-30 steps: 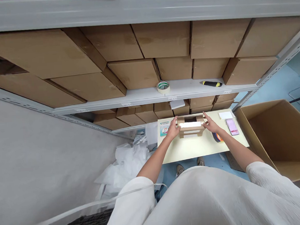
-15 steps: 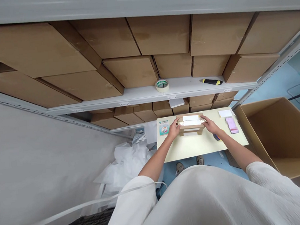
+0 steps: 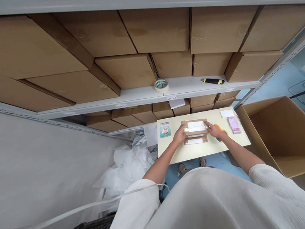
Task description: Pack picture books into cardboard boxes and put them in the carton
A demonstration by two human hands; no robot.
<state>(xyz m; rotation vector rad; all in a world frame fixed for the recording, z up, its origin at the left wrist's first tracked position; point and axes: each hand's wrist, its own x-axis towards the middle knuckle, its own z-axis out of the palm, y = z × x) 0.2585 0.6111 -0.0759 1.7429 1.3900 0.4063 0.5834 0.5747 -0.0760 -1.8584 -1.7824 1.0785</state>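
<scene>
A small brown cardboard box [image 3: 196,133] with white strips on its flaps is between my hands over the pale tabletop [image 3: 177,153]. Its front flap tilts out toward me, and something shiny, perhaps clear tape, shows near the ends of the upper strip. My left hand [image 3: 180,135] grips the box's left end, fingers curled on the side. At the opposite end, my right hand [image 3: 213,130] grips the right side. Just beyond that wrist lies an orange tape dispenser [image 3: 218,127], partly hidden by my forearm. The box's inside cannot be seen.
On the table lie a green-and-white booklet [image 3: 165,129], a white card [image 3: 227,113] and a blurred pink item [image 3: 234,124]. A tape roll [image 3: 161,86] and a utility knife [image 3: 213,81] rest on the shelf. A large open carton [image 3: 258,133] stands right; white packing sheets [image 3: 130,164] pile left.
The box has tipped and come slightly toward me, so its front flap now angles outward. Both hands still hold its ends. More of the orange dispenser shows. The view has shifted a little.
</scene>
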